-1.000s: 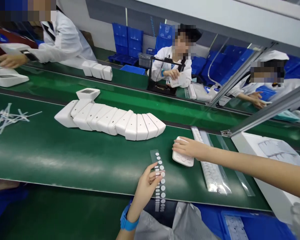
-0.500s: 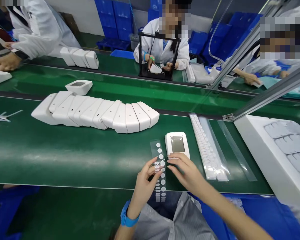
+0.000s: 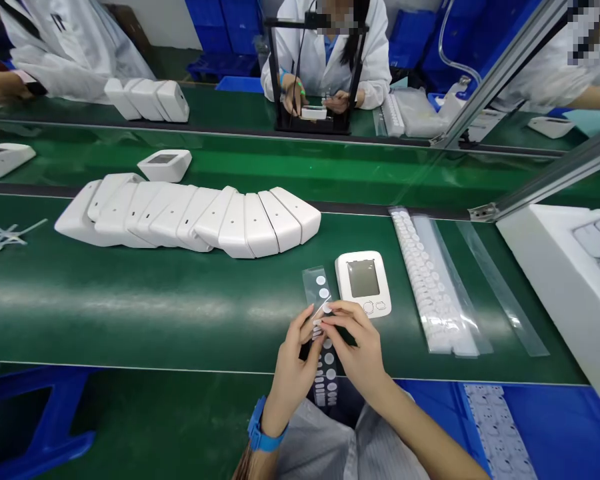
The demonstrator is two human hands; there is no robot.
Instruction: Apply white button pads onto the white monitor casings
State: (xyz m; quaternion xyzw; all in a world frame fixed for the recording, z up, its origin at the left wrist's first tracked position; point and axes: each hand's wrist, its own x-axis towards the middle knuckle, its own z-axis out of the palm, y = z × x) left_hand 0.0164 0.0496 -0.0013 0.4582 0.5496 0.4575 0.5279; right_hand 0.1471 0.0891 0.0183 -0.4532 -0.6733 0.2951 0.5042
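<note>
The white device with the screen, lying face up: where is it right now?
In the head view the white device lies on the green belt, right of centre, between the sticker strip and the long button strip, just beyond both hands.

Long green desk (image 3: 130, 313) runs straight across the frame, glossy enough to catch the overhead light in streaks. A second green lane (image 3: 260, 170) sits behind it, split off by a dark strip. Metal frame bars (image 3: 545, 183) cut diagonally across the upper right. Stacks of blue crates (image 3: 220, 27) line the back at the top, and there's a blue stool (image 3: 40, 427) down in the lower left.
</note>
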